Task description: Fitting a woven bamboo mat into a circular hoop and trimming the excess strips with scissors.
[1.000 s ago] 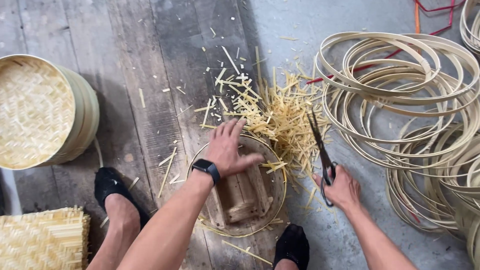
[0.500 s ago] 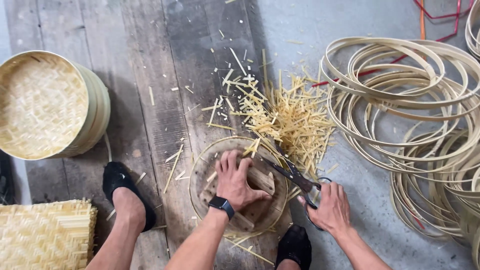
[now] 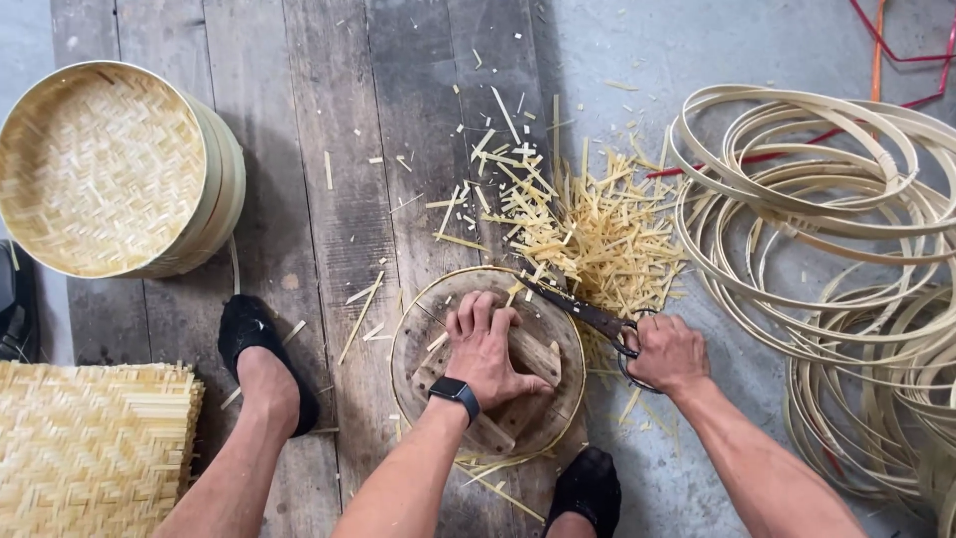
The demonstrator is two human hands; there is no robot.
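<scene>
My left hand [image 3: 485, 349] presses flat on a round wooden form [image 3: 430, 344] with a thin bamboo hoop around its rim, lying on the plank floor. A black watch sits on that wrist. My right hand [image 3: 669, 351] grips dark metal shears [image 3: 583, 313], whose blades point up-left and reach the form's upper right rim. A heap of cut bamboo splinters [image 3: 588, 224] lies just beyond the form.
A stack of round woven bamboo trays [image 3: 110, 169] stands at the left. Flat woven bamboo mats [image 3: 90, 448] lie at the lower left. Many coiled bamboo hoops [image 3: 846, 219] fill the right side. My two feet in black shoes [image 3: 259, 344] flank the form.
My left hand slid from the form's top edge down onto its middle. My right hand swung the shears from upright beside the splinters to lie against the form's rim.
</scene>
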